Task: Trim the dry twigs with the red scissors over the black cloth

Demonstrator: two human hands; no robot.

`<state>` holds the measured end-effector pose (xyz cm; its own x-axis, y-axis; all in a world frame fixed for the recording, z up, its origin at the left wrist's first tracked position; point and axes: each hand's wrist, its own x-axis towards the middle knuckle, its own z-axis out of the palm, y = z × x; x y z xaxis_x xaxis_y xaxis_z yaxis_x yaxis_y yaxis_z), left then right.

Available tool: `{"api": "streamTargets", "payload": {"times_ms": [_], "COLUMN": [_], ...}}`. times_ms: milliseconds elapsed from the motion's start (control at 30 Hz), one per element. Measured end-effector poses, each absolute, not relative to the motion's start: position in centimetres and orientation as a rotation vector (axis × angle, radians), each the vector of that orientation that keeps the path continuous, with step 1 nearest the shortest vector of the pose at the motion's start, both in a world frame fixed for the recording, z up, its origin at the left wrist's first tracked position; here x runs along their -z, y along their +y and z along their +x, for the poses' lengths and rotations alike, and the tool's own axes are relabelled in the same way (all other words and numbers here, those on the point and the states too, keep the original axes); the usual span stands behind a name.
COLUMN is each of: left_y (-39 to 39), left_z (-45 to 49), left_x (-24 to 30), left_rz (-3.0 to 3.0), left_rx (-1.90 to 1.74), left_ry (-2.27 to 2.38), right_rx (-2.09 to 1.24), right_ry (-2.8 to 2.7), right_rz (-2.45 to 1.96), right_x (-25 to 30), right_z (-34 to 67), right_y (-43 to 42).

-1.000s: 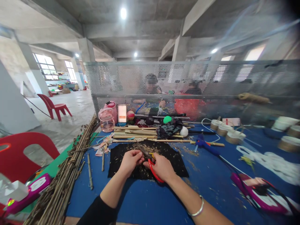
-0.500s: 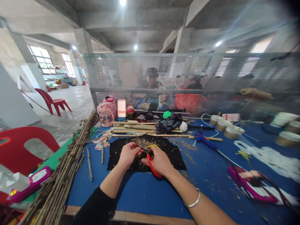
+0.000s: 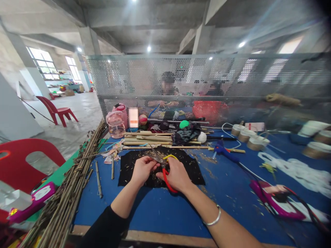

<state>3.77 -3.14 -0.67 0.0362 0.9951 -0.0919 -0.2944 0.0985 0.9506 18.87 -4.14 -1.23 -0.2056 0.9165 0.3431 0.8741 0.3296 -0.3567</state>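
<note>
My right hand (image 3: 176,175) is closed round red-and-yellow-handled scissors (image 3: 162,162), whose blades point up and left. My left hand (image 3: 142,169) is pinched beside the blades on something small I cannot make out. Both hands hover over a black cloth (image 3: 191,172) strewn with pale plant clippings, lying on the blue table (image 3: 165,213). A silver bangle sits on my right wrist.
A long bundle of thin twigs (image 3: 74,182) runs along the table's left edge. Bamboo sticks (image 3: 147,140), a pink jug (image 3: 116,124), a blue glue gun (image 3: 224,153), tape rolls (image 3: 248,137) and a magenta tool (image 3: 276,201) lie around. People sit behind a mesh screen (image 3: 207,79). A red chair (image 3: 23,162) stands at left.
The scissor blades have opened wider and lifted slightly. The camera tipped a little, so the table's near wooden edge shows. Both hands stay over the cloth.
</note>
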Motion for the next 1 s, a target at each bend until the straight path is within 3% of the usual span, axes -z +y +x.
{"api": "streamTargets", "payload": {"times_ms": [333, 1000], "left_y": [-3.3, -3.2], "left_z": [3.9, 3.9], "left_x": [0.4, 2.0], "left_rz": [0.933, 1.332], "left_rx": [-1.338, -1.288], "left_ry": [1.066, 1.259], "right_rx": [-0.338, -0.210], "right_ry": [-2.064, -2.042], "right_rz": [-1.751, -1.736], "right_x": [0.9, 1.1], "right_z": [18.6, 18.2], "right_y": [-4.2, -4.4]}}
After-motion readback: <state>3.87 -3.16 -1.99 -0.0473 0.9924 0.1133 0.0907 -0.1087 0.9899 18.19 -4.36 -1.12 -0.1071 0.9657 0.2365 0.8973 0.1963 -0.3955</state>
